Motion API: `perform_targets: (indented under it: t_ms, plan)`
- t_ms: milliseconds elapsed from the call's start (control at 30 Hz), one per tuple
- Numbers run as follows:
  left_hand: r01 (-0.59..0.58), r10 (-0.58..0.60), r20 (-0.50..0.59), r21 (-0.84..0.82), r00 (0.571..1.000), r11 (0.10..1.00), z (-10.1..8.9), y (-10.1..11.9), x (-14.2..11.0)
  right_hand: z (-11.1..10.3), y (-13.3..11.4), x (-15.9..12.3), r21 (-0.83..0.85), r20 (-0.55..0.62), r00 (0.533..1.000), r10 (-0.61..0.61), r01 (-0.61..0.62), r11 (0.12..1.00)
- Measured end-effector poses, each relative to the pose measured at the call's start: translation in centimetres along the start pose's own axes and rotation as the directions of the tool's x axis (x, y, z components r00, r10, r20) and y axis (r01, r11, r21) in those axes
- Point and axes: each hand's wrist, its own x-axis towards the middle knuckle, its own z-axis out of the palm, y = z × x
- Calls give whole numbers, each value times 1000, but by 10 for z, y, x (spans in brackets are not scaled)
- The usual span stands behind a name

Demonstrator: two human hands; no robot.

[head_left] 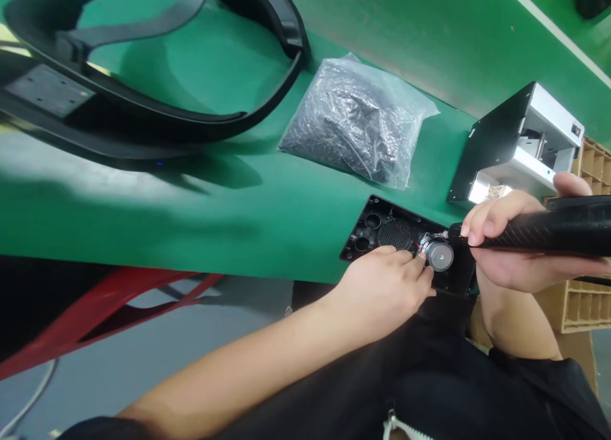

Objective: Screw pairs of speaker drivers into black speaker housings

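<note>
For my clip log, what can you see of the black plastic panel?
The black plastic panel lies on the green bench top, hollow side up, angled across it. One end has two round holes and a round mesh grille; a silver cylindrical component with thin wires sits near the other end. The left hand touches that component over the panel.

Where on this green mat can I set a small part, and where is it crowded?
Bare green mat lies left of the black panel, below the bag of black parts. The panel is crowded: left hand, and right hand with electric screwdriver.
</note>
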Motion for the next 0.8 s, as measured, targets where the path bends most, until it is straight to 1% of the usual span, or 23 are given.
perform_targets:
  t_ms: [133, 367, 500, 567, 633, 667, 700, 767, 800]
  plan:
    - [2, -2, 3, -4, 1000, 1000, 0, 0, 0, -1, 1, -1, -85, -15, 1000, 14, -15, 996]
    - [0, 0, -10, -18, 1000, 1000, 2, 0, -1, 5, 2, -2, 10, -15, 1000, 12, -12, 1000]
    - [-11, 10, -19, -9, 1000, 1000, 2, -1, 0, 15, 0, -9, 10, -21, 1000, -12, 12, 1000]
    - [-10, 10, -30, -8, 999, 1000, 2, 0, 1, 22, -4, -15, 8, -42, 999, -25, 26, 1000]
    - [-9, 9, -40, -11, 999, 1000, 2, 0, 3, 26, -11, -19, -37, -41, 999, 1, -3, 999]
    - [-7, 7, -41, -12, 999, 1000, 1, 0, 4, 27, -15, -20, -69, -5, 1000, 1, -1, 998]
    - [-6, 5, -41, -14, 999, 1000, 0, 0, 5, 26, -19, -21, -106, 61, 998, -2, 9, 994]
    - [0, -1, -33, -24, 999, 1000, 0, 1, 7, 21, -25, -20, -160, 221, 975, -23, 59, 985]
    - [2, -3, -30, -32, 1000, 999, -1, 1, 8, 19, -28, -19, -177, 278, 960, -23, 75, 981]
